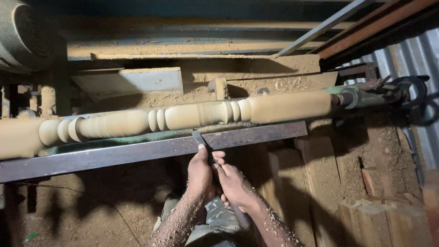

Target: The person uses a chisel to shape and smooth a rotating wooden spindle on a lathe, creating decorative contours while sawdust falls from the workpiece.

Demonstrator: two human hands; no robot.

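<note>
The left hand (200, 170) and right hand (234, 184) are both closing tight around a chisel (201, 139), bracing its blade on the steel tool rest (137, 153) just below the turned spindle (183, 118); shaping looks midway, so the next cut is calling for steady pressure

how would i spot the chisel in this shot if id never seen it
Find the long pale turned wooden spindle running across the frame, then the dark flat metal rest bar just below it. The chisel is the narrow grey blade lying across that bar, gripped by the left hand and right hand.
</note>
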